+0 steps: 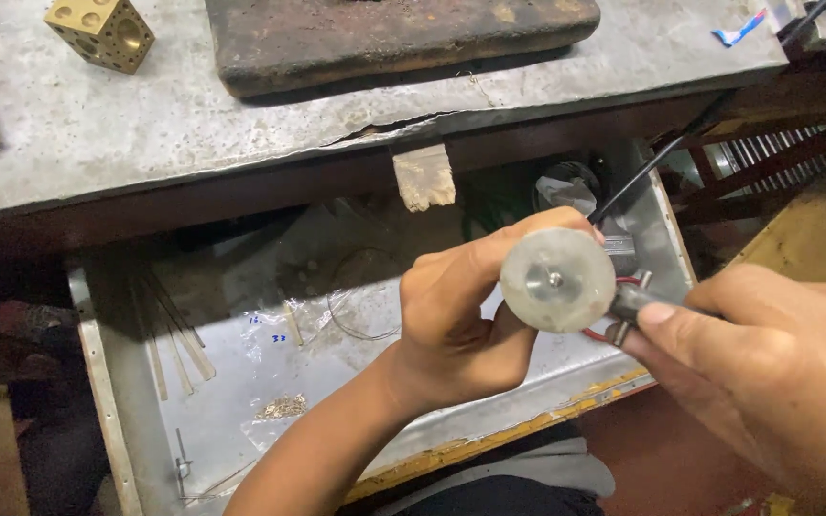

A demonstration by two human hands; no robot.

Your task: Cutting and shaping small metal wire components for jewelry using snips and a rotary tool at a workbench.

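Observation:
My left hand [461, 320] is wrapped around a pale round cylinder [556, 280] with a small metal shaft at the centre of its flat end face. My right hand [767, 373] pinches a small dark metal tool [631, 304] against the cylinder's right side, where red wires show. A black cable [662, 158] runs from behind the cylinder up to the right. Both hands hover over an open metal drawer [97, 373].
The drawer holds thin metal strips [179, 339], a wire loop [356, 315], a plastic sheet and small brass scraps [282, 408]. Above lies a grey metal bench top [145, 124] with a brass dapping cube [102, 32], a dark rusty slab [394, 33] and a wooden bench pin [423, 177].

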